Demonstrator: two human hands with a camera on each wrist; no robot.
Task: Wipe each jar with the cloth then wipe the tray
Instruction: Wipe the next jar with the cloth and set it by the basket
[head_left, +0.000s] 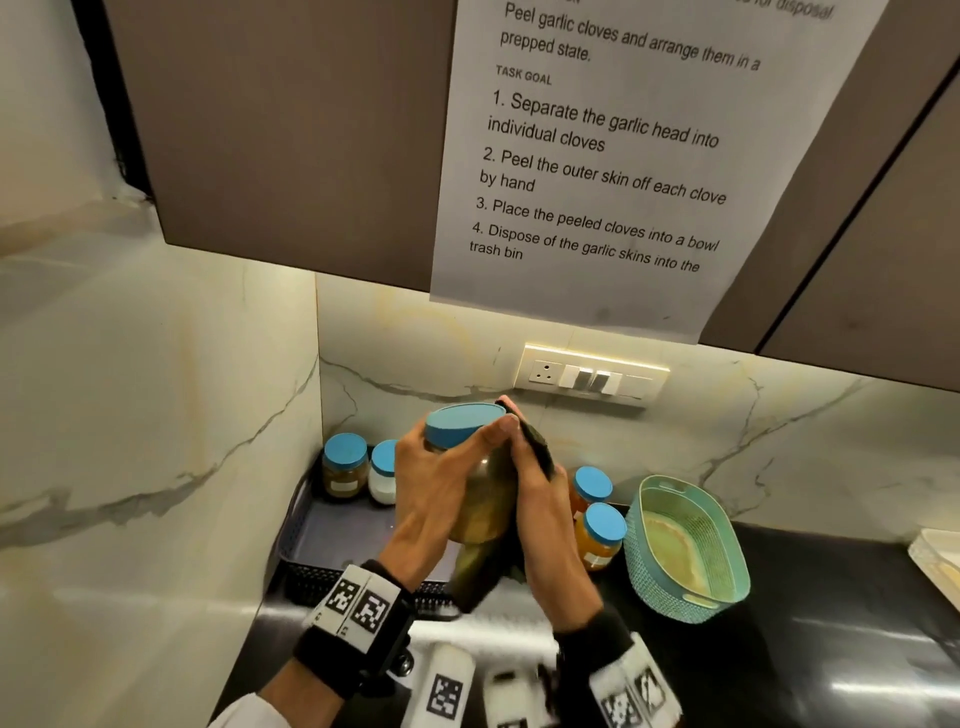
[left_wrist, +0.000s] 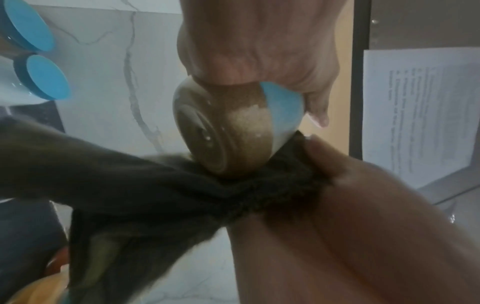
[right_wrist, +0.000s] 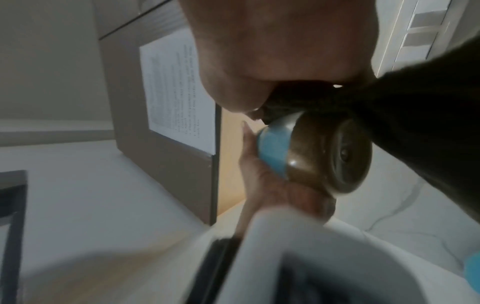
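My left hand (head_left: 447, 483) grips a brown-filled jar (head_left: 483, 504) with a blue lid (head_left: 465, 426), lifted and tilted above the dark tray (head_left: 332, 535). My right hand (head_left: 545, 519) holds a dark cloth (head_left: 537, 449) wrapped against the jar's right side, and the cloth's loose end hangs below. In the left wrist view the jar (left_wrist: 226, 131) shows its base, resting on the cloth (left_wrist: 155, 185). In the right wrist view the cloth (right_wrist: 415, 102) covers the far side of the jar (right_wrist: 311, 152).
Two blue-lidded jars (head_left: 344, 465) (head_left: 384, 470) stand at the tray's back left and two more (head_left: 592, 486) (head_left: 602, 535) at its right. A teal basket (head_left: 685, 545) sits on the black counter to the right. Marble walls close off the left and back, with cabinets overhead.
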